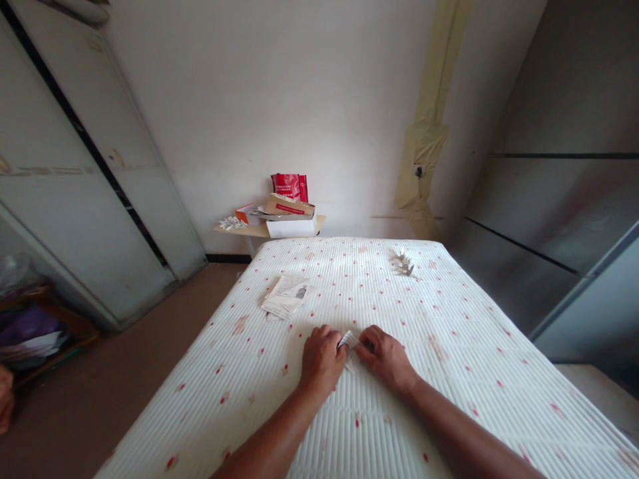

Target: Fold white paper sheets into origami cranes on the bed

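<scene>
Between my two hands is a small folded piece of printed paper (349, 340), low over the white quilted bed cover (379, 426). My left hand (322, 352) grips its left side, thumb and fingers closed together. On the other side, my right hand (384, 352) pinches the paper with bent fingers. Part of the paper hides behind the fingers. A stack of printed paper sheets (286, 297) lies flat farther off to the left. Several small folded paper shapes (402, 263) sit in a cluster toward the far right of the bed.
Past the bed's far edge, a small table (259, 230) bears a white box (292, 228), a red bag (290, 187) and more folded paper pieces (232, 223). Cabinets (74, 153) stand at left, a grey wardrobe (559, 199) at right. Someone's hand (4, 399) shows at the left edge.
</scene>
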